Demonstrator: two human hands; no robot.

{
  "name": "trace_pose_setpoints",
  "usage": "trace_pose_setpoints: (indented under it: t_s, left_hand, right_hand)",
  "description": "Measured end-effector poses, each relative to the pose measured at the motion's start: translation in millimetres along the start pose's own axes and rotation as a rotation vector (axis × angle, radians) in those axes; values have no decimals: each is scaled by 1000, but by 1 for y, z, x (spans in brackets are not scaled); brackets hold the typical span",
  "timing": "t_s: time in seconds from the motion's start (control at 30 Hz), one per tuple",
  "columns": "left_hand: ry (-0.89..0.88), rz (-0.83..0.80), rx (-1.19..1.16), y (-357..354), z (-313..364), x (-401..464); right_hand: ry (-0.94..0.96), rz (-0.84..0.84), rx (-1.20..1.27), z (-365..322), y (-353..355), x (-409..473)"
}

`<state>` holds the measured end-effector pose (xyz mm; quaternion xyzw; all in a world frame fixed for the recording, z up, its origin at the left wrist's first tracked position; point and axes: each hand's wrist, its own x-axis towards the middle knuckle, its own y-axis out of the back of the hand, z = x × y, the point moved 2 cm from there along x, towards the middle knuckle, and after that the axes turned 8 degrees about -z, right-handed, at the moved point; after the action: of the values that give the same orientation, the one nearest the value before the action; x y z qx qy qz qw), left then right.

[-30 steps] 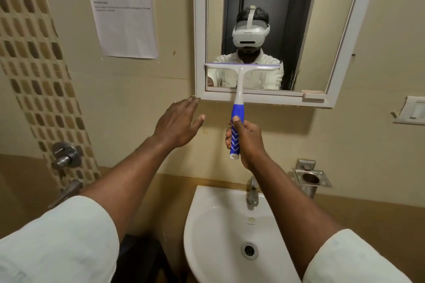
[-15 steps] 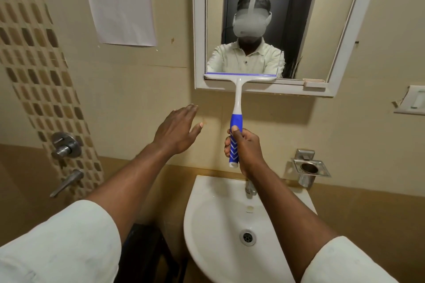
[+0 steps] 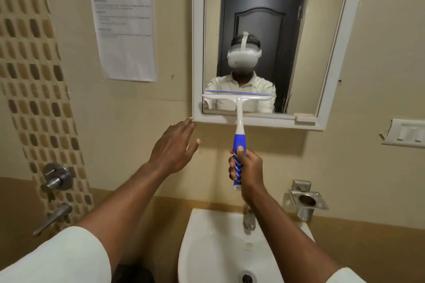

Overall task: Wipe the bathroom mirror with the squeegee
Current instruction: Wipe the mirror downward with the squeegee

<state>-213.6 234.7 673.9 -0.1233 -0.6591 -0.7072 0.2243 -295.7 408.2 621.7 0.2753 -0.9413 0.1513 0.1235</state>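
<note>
A white-framed mirror (image 3: 322, 30) hangs on the beige wall. My right hand (image 3: 249, 167) grips the blue handle of a white squeegee (image 3: 239, 126), held upright. Its wide blade lies level against the lower left part of the glass, a little above the bottom frame. My left hand (image 3: 174, 145) is open with fingers spread, held flat near the wall, its fingertips just under the mirror's bottom left corner. It holds nothing. The glass reflects a person in a pale shirt and a dark door.
A white basin (image 3: 207, 248) with a steel tap (image 3: 249, 220) sits below my arms. A steel holder (image 3: 308, 201) is fixed at the right, a switch plate (image 3: 407, 133) further right. A paper sheet (image 3: 126, 30) hangs left of the mirror, shower fittings (image 3: 56, 179) at far left.
The squeegee blade went down to the mirror's bottom frame, then came back up a little onto the glass. The view tilted upward. My left hand stayed open near the mirror's corner.
</note>
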Motion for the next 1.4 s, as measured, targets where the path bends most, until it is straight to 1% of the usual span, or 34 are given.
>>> trace_pose_setpoints:
  t_s: [0.1, 0.2, 0.33, 0.43, 0.57, 0.77, 0.93, 1.3, 1.4]
  left_hand:
    - [-35, 101, 23, 36, 6, 25]
    - [-76, 182, 69, 78, 13, 55]
    - [-129, 286, 134, 134, 23, 94]
    - [-141, 354, 153, 165, 30, 116]
    - [-161, 410, 176, 186, 37, 135]
    - [-193, 423, 201, 186, 36, 147]
    - [-207, 433, 198, 185, 29, 154]
    - [-217, 425, 183, 175, 26, 160]
    - [-223, 416, 186, 169, 28, 161]
  right_hand:
    - [99, -26, -10, -42, -2, 24]
    - [210, -23, -63, -102, -4, 55]
    - [311, -8, -137, -184, -6, 93]
    - [339, 0, -115, -231, -7, 113]
    - [309, -65, -36, -272, -8, 134]
    - [288, -98, -10, -289, -10, 151]
    - [286, -94, 49, -294, -10, 163]
    - [282, -115, 23, -293, -3, 178]
    - [316, -108, 16, -291, -2, 175]
